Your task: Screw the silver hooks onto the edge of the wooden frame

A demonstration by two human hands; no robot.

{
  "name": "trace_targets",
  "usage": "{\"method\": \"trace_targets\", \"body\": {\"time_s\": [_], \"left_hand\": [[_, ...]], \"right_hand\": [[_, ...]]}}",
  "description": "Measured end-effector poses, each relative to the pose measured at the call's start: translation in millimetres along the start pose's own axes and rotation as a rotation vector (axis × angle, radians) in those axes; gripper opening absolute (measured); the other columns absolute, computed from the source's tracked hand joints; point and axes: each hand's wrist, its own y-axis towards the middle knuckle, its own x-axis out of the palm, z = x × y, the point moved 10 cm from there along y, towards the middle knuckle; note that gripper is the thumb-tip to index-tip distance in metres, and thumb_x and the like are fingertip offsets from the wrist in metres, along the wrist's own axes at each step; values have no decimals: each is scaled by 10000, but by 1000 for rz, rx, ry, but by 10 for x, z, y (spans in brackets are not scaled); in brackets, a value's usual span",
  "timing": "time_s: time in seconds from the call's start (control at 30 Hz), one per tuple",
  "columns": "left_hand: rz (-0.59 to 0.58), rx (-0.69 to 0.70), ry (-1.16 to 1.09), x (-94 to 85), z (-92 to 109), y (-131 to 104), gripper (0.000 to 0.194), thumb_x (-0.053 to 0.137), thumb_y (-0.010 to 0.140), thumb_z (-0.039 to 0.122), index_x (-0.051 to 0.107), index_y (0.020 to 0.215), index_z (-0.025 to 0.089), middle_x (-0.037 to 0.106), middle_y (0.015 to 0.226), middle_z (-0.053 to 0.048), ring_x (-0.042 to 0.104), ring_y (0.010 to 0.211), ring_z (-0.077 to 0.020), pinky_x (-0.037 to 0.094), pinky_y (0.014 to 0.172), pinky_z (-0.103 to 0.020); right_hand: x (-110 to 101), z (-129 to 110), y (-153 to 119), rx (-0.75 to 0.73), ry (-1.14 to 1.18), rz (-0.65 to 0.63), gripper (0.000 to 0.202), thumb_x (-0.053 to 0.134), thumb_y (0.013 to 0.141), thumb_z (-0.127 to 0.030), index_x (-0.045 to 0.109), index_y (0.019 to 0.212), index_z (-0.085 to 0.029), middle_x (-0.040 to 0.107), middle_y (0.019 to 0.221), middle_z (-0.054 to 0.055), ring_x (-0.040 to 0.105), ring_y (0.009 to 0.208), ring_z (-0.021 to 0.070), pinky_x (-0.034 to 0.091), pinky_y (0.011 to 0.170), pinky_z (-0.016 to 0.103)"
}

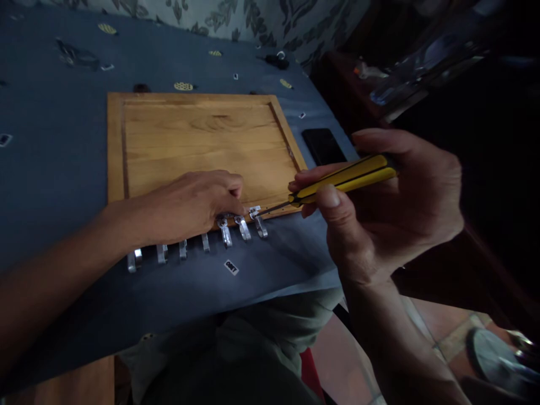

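A yellow and black screwdriver [343,179] is gripped in my right hand [392,208], its shaft slanting down to the left. The tip meets the plate of the rightmost metal hook [260,226], at the near edge of a wooden panel [202,135] with a raised frame. My left hand [194,205] lies over that same edge with its fingers curled. One of its fingertips presses beside the plate of the rightmost hook. Several more metal hooks [225,233] hang in a row along the edge, some partly covered by my left hand and wrist.
Beneath the panel is a table with a dark blue patterned cloth [50,169]. A black phone [324,147] lies right of the panel, and keys [276,59] lie at the back. My lap is below the table's front edge. Dark furniture with clutter stands at right.
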Motion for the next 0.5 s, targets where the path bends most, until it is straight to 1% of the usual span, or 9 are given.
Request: {"method": "trace_targets", "body": {"time_s": [0.07, 0.17, 0.3, 0.4, 0.5], "left_hand": [[7, 19, 6, -12, 28, -3, 347, 474, 1034, 134, 798, 1103, 237, 649, 957, -29, 606, 876, -150, 394, 747, -276], [23, 30, 19, -32, 57, -5, 355, 456, 1043, 137, 803, 1074, 201, 638, 929, -33, 597, 859, -149, 386, 728, -279], [32, 39, 26, -45, 80, 0, 344, 463, 1053, 175, 805, 1048, 211, 638, 925, -24, 591, 849, -140, 387, 732, -268], [9, 12, 22, -27, 58, 5, 341, 457, 1064, 190, 798, 1049, 202, 647, 939, -25, 592, 870, -142, 389, 746, -260], [-2, -7, 6, -13, 39, 5, 314, 487, 1039, 130, 791, 1069, 204, 652, 965, -21, 593, 894, -145, 400, 775, -262]], "right_hand": [[11, -21, 16, -10, -4, -15, 423, 801, 902, -281, 716, 1258, -492, 695, 1268, -43, 783, 907, 210, 717, 712, 331], [39, -56, 44, -24, -15, -58, 447, 804, 898, -274, 710, 1262, -514, 692, 1275, -56, 778, 908, 201, 711, 703, 313], [45, -58, 50, -9, -36, -79, 456, 812, 889, -288, 705, 1252, -543, 685, 1275, -60, 782, 907, 212, 703, 673, 324], [40, -62, 26, -11, -42, -76, 466, 804, 893, -273, 699, 1261, -537, 682, 1279, -55, 788, 914, 225, 707, 701, 348], [44, -68, 0, -23, -58, -83, 460, 777, 918, -296, 673, 1299, -531, 682, 1313, -59, 797, 951, 236, 710, 752, 356]]}}
